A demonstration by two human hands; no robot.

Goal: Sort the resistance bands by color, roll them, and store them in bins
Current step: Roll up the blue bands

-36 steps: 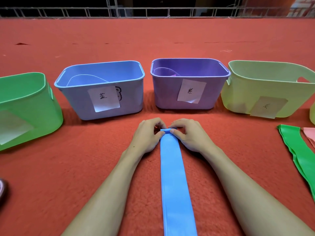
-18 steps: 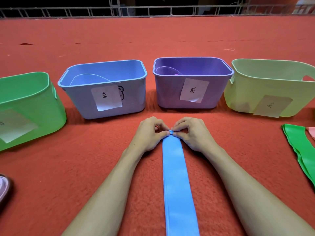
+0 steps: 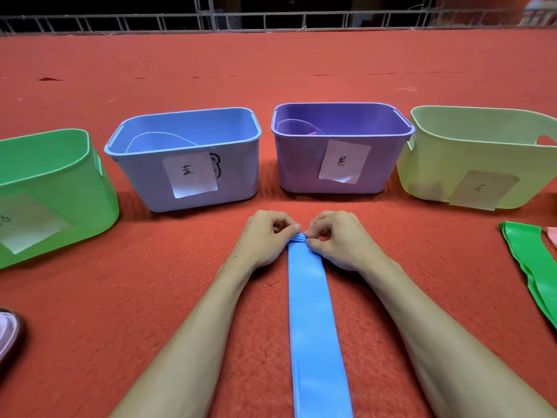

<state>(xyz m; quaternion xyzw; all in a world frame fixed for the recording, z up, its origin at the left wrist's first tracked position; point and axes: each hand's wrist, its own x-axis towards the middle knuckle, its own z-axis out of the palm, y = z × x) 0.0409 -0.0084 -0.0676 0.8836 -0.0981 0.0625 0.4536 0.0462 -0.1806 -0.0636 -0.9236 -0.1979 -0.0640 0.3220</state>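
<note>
The blue band (image 3: 313,312) lies flat on the red carpet (image 3: 120,312), its far end bunched into the first tight turns. There the left hand (image 3: 265,236) and right hand (image 3: 340,239) each keep a pinching grip. Uneven pressure could skew the roll, or the springy core could pop open, just short of the blue bin (image 3: 144,182).

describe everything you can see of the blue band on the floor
The blue band is a long, flat, smooth strip, rubbery-looking and apparently layered, lying straight on the red carpet and running out of view at the bottom. Its far end is bunched into small folds, pinched by the left hand and right hand.
</note>
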